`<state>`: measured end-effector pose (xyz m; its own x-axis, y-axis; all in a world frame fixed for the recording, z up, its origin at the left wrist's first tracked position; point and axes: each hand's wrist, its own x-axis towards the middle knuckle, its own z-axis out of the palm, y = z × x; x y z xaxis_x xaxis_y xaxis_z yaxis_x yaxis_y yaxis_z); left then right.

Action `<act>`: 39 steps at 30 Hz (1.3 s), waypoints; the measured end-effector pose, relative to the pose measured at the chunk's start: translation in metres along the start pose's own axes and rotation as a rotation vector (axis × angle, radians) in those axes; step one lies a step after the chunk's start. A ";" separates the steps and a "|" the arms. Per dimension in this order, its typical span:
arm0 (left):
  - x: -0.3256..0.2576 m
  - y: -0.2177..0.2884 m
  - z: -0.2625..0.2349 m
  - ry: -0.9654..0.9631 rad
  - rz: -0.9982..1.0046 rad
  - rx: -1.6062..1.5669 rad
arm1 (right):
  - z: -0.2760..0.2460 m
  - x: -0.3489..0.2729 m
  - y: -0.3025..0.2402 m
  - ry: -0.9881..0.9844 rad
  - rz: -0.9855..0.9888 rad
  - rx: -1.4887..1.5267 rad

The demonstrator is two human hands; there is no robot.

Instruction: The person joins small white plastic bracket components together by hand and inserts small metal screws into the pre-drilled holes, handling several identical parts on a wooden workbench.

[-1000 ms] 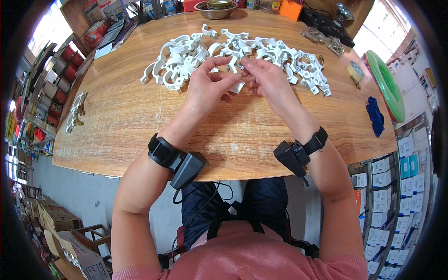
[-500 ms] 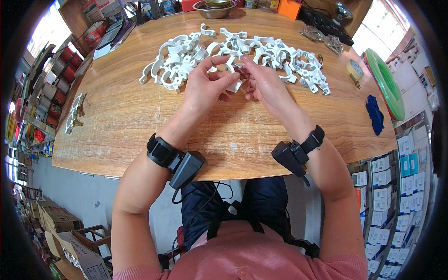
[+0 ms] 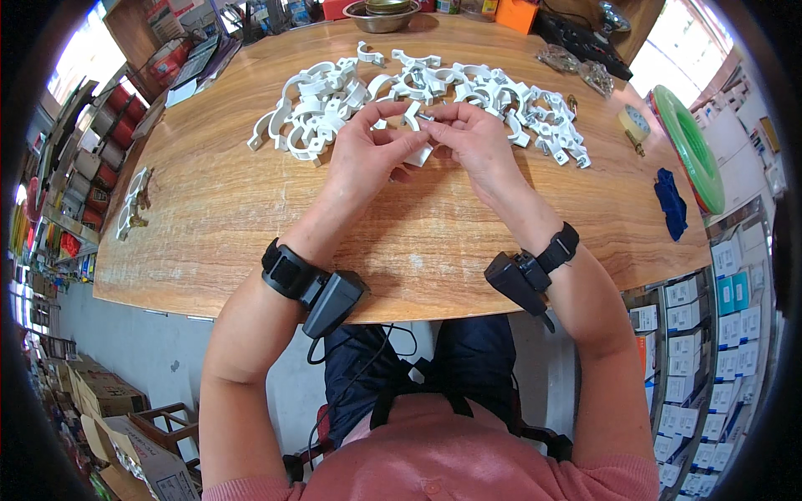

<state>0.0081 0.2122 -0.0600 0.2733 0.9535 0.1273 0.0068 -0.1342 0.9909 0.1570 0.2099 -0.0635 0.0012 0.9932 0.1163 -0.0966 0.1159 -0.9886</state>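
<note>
My left hand (image 3: pixel 366 152) is closed around a white plastic pipe clamp (image 3: pixel 421 156), whose ends show past the thumb and fingertips. From the other side my right hand (image 3: pixel 478 144) pinches a small metal screw (image 3: pixel 424 117) at the clamp's upper end. The fingertips of both hands nearly meet there, so part of the screw is hidden. Just beyond my hands lie a heap of white pipe clamps (image 3: pixel 307 132) on the left and more clamps, several with screws in them, on the right (image 3: pixel 547 125).
Two white clamps with brass-coloured fittings (image 3: pixel 132 204) lie at the table's left edge. A tape roll (image 3: pixel 636 123), a blue cloth (image 3: pixel 670 204) and green coiled tubing (image 3: pixel 689 150) are at the right. Metal bowls (image 3: pixel 383 18) stand at the back of the wooden table (image 3: pixel 418 250).
My right hand's fingers have shifted, with the thumb and forefinger now drawn together on the screw. My left hand and the clamp have stayed almost in place.
</note>
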 end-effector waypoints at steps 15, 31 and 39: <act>0.000 0.000 -0.002 0.006 0.002 -0.024 | -0.003 0.003 0.004 -0.068 0.072 0.024; 0.000 0.000 0.000 0.015 0.024 -0.015 | -0.003 -0.002 -0.003 -0.063 0.119 0.050; 0.000 0.000 -0.001 0.025 0.035 -0.038 | -0.001 0.002 0.003 -0.010 -0.010 -0.091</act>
<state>0.0071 0.2127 -0.0601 0.2489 0.9547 0.1628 -0.0393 -0.1581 0.9867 0.1575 0.2127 -0.0667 -0.0087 0.9919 0.1267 -0.0059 0.1266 -0.9919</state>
